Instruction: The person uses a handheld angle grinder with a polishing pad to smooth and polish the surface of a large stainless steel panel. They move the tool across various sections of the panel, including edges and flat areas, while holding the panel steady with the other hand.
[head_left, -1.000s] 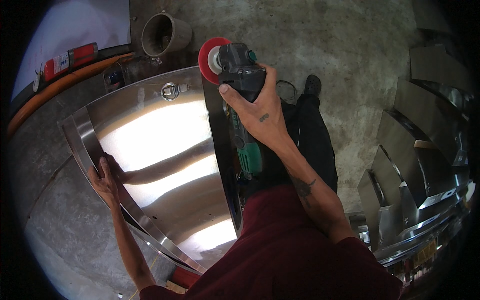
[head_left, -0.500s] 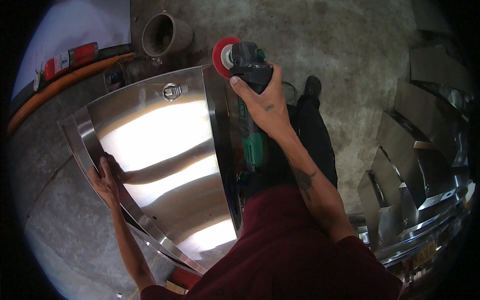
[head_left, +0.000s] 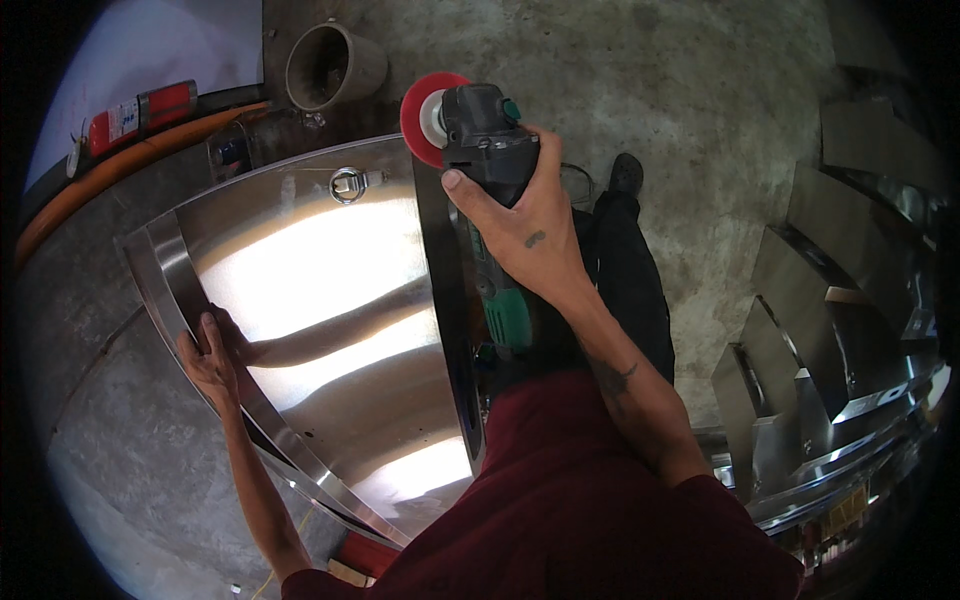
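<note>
Steel panel (head_left: 330, 310) lies immediately left of the grinder (head_left: 487, 160), whose long axis runs along the panel's right edge; right hand (head_left: 530, 225), nearer, wraps the grinder. Left hand (head_left: 212, 368) is closed over the panel's left rim. Red disc (head_left: 413, 127) sits by the far right corner, contact indeterminable. Far-left white label (head_left: 124, 119): illegible.

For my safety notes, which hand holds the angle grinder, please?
The right hand grasps the angle grinder; the left hand touches the shiny metal panel.
</note>
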